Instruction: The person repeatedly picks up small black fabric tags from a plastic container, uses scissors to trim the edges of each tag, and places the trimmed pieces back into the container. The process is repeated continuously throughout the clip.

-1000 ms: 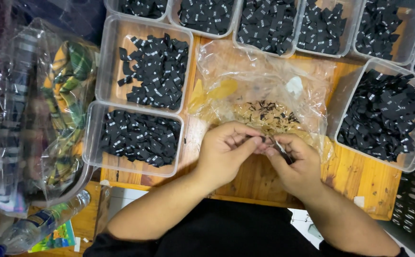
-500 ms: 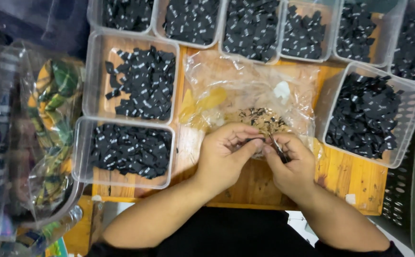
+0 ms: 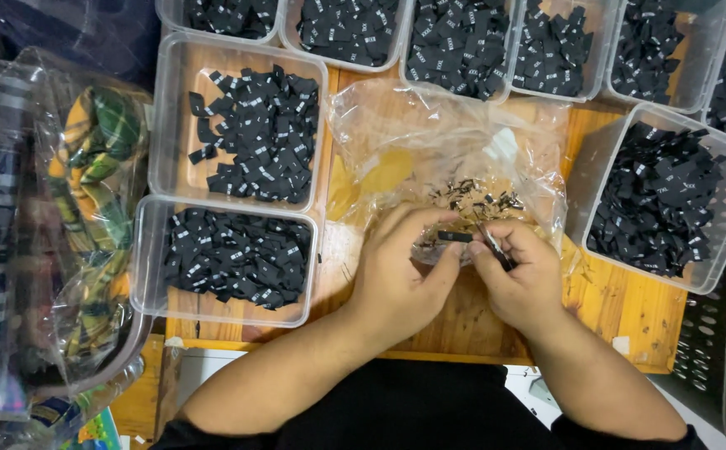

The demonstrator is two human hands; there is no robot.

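My left hand (image 3: 403, 279) pinches a small black fabric label (image 3: 455, 237) between thumb and fingertips. My right hand (image 3: 520, 277) is closed on a small dark metal tool (image 3: 493, 244), its tip touching the label. Both hands meet over a crumpled clear plastic bag (image 3: 455, 150) on the wooden table (image 3: 630, 308). A little pile of loose scraps (image 3: 480, 198) lies on the bag just beyond my fingers.
Clear plastic tubs of black labels surround the bag: two at the left (image 3: 246, 133) (image 3: 234, 258), one at the right (image 3: 659, 196), several along the back (image 3: 463, 42). A big clear bag with green-yellow plaid cloth (image 3: 55, 225) lies far left. A dark mesh basket (image 3: 725, 375) stands at the right.
The view has shifted slightly. My hands stay together over the bag, and the black label now shows stretched between my fingers.
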